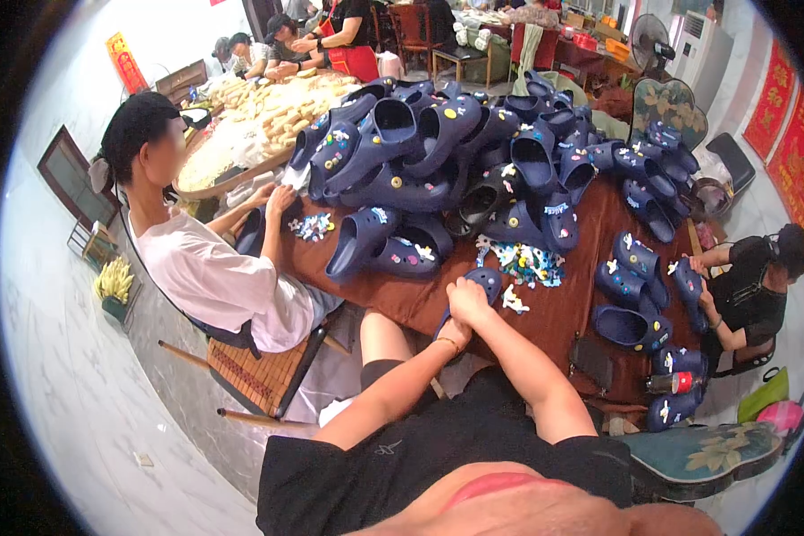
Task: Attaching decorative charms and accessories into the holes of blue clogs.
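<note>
Over the table's near edge I hold a dark blue clog (485,280), its toe pointing away from me and a few small charms showing on its top. My left hand (456,330), below the other, is wrapped round the heel end. My right hand (467,299) is closed against the clog's upper; whether a charm is in its fingers is hidden. Just beyond the clog's toe lies a pile of colourful shoe charms (529,263). Some white charms (513,300) lie apart from it, right of my right hand.
A big heap of blue clogs (393,174) covers the brown-clothed table (545,335). On the left, a seated person (219,259) works beside a smaller charm pile (312,227). Another person (750,295) holds a clog at the right, near several clogs (632,290) and a bottle (674,383).
</note>
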`<state>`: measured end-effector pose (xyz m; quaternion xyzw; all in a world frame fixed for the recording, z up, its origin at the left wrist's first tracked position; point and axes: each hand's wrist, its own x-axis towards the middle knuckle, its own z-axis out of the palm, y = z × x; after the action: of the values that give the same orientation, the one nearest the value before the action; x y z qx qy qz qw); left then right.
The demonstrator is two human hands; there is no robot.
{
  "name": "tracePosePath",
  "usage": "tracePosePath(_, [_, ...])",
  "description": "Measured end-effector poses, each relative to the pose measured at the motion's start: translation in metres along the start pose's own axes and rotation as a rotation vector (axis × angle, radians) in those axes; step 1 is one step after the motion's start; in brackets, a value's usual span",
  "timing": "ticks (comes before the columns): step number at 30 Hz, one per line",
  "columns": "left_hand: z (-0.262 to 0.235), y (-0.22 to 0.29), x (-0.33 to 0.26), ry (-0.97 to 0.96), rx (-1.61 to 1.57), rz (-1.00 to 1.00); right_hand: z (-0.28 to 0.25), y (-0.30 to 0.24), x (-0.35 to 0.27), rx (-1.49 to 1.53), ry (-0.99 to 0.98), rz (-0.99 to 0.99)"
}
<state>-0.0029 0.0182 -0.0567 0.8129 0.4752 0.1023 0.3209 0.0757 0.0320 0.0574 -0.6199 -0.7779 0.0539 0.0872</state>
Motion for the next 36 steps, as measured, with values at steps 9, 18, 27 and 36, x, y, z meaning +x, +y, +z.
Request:
tracePosePath(9, [-0.034,0.044,-0.016,-0.013,0.226,0.165,0.01,0.077,0.011,0.656,0.38,0.484])
tracePosePath(18, [-0.034,0.043,-0.015,0.04,0.224,0.131,-0.007,0.163,0.001,1.799,0.559,0.771])
tracePosePath(27, [-0.022,0.027,-0.013,0.14,0.194,0.179,0.004,0.111,-0.046,1.421,0.476,0.764])
tracePosePath(36, [-0.03,0.031,-0.001,0.231,-0.026,0.163,0.056,0.038,-0.109,1.006,0.186,0.526])
